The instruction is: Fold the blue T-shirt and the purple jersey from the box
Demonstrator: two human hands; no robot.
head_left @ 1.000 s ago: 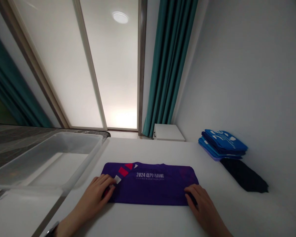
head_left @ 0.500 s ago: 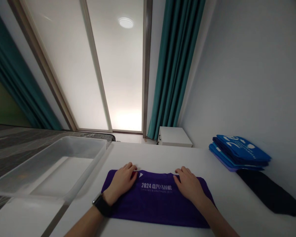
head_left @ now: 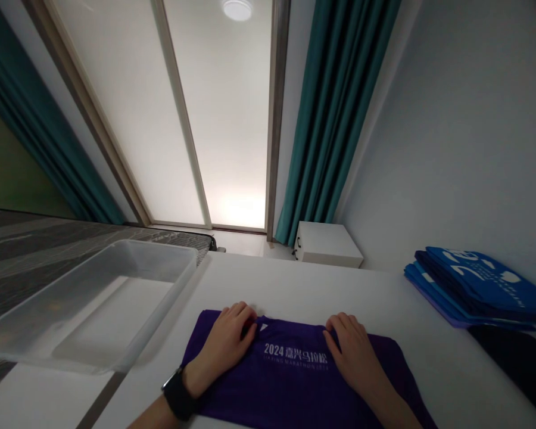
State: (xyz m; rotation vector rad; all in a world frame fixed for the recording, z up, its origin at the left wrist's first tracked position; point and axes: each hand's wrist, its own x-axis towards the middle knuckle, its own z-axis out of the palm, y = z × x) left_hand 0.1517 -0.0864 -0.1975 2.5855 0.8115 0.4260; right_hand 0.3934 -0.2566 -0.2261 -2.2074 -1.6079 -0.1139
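Note:
A folded purple T-shirt (head_left: 290, 390) with white "2024" marathon lettering lies on the white table before me. At its far edge, left of the lettering, my left hand (head_left: 227, 336) is closed, fingers curled over the fabric; a dark watch is on that wrist. My right hand (head_left: 351, 351) curls over the same edge to the right of the lettering, thumb on the near side. The fingertips of both hands are partly hidden.
A translucent plastic bin (head_left: 116, 298) stands to the left. Folded blue clothes (head_left: 486, 286) are stacked at the right, with a dark cloth (head_left: 518, 363) beside them. Behind the white table (head_left: 295, 286) is a small white cabinet (head_left: 328, 244).
The fingers of both hands have curled more around the T-shirt's far edge. The view has shifted, so the blue stack sits further right and the T-shirt reaches lower in the picture.

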